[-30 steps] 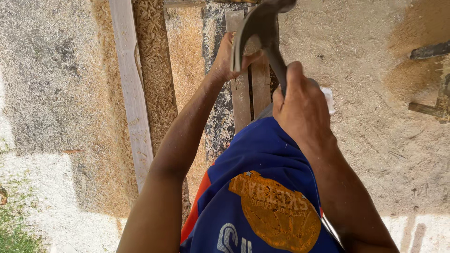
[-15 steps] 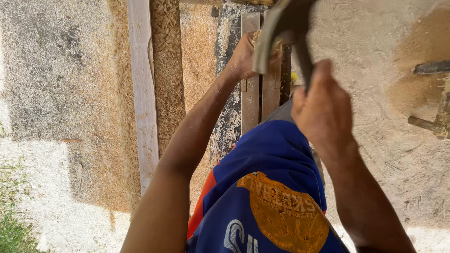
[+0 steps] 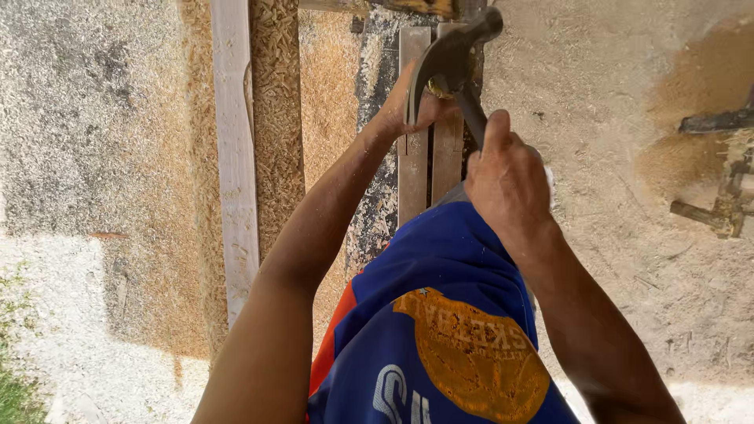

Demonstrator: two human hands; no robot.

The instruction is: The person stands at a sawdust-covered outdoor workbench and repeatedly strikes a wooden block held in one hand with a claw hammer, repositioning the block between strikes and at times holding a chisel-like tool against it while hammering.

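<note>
My right hand (image 3: 506, 177) grips the handle of a dark metal claw hammer (image 3: 448, 59), whose head hangs just above my left hand. My left hand (image 3: 404, 110) rests on two narrow grey wooden slats (image 3: 414, 169) that lie side by side; the fingers pinch something small by the hammer head, too hidden to name. My knee in blue shorts with an orange patch (image 3: 444, 330) covers the near end of the slats.
A long pale plank (image 3: 233, 149) lies to the left beside a strip of wood shavings (image 3: 276, 118). Sawdust covers the ground. Metal parts of a stand (image 3: 719, 208) sit at the right edge. Grass shows at the lower left corner.
The hammer has come down from its raised position towards my left hand. My left hand has stayed on the slats.
</note>
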